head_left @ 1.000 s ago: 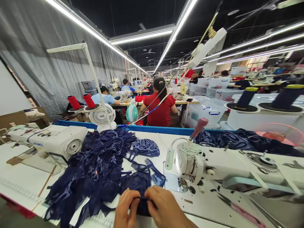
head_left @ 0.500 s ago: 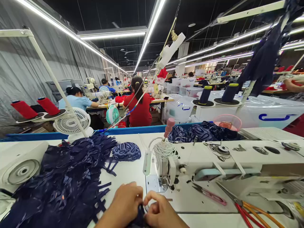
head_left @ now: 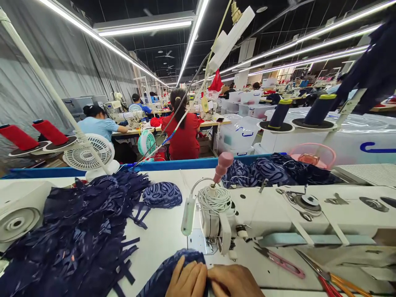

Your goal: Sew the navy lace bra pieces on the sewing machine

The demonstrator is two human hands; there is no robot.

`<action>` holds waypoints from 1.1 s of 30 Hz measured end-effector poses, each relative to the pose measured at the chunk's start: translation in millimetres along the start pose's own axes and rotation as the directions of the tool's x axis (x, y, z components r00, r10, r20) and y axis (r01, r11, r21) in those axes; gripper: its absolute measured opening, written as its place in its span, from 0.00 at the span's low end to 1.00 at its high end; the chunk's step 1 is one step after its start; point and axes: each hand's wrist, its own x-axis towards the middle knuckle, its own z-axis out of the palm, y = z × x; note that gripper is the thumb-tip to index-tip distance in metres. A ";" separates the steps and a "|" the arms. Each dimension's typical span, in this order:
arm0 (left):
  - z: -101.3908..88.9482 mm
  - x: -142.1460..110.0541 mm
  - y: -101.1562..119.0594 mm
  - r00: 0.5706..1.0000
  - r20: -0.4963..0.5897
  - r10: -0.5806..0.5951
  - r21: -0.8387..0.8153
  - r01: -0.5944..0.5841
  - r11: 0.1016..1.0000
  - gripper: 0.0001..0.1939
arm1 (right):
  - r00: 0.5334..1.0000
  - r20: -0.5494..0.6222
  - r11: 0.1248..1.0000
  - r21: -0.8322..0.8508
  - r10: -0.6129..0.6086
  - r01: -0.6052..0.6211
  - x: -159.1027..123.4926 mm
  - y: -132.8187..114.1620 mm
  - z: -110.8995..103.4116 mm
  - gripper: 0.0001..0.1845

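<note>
Navy lace piece (head_left: 173,272), bunched half second ago, now spread flat on tabletop (head_left: 161,235). Left hand (head_left: 185,282), right hand (head_left: 235,282) fingers press it, 6 o'clock of sewing machine (head_left: 278,214).

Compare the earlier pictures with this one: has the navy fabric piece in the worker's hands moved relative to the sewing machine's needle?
Yes. The navy fabric piece now lies spread nearer the needle, under the left hand and right hand.

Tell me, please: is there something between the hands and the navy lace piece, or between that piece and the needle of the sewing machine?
Nothing visible. The left hand and right hand already rest on the navy lace piece. The table between it and the sewing machine needle plate looks bare.
</note>
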 end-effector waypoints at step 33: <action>-11.3 24.6 -21.9 0.970 0.230 0.080 -0.141 -0.048 0.989 0.17 | 0.856 -0.458 0.968 -0.174 -0.241 0.180 -8.6 33.8 2.1 0.20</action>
